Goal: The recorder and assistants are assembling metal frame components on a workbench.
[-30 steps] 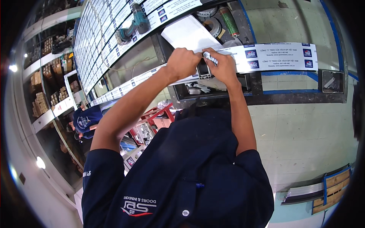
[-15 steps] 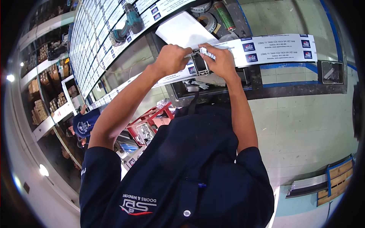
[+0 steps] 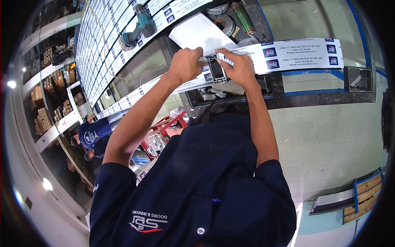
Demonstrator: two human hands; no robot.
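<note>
My left hand [image 3: 186, 65] is closed, fingertips pinched at the edge of a film-covered window profile [image 3: 142, 91]; what they grip is hidden. Across a narrow gap, my right hand [image 3: 240, 69] is closed too, thumb and fingers pinching a crumpled strip of printed film [image 3: 225, 59]. Between the hands shows a dark, hollow profile section [image 3: 216, 71]. To the right of it extends a wide length covered in white printed film [image 3: 302, 55]. A white sheet [image 3: 200, 33] lies just beyond my hands.
A teal cordless drill [image 3: 144, 22] rests on film-covered profiles at the upper left. Tape rolls [image 3: 225, 24] and a green can [image 3: 243, 18] sit in a tray behind the sheet. The dark bench frame [image 3: 325, 98] runs right. People [image 3: 94, 133] work at far left.
Both hands stay at the hollow section, the film strip still in my right fingers. My left hand has shifted slightly and its forearm has moved a little right. People at far left have moved.
</note>
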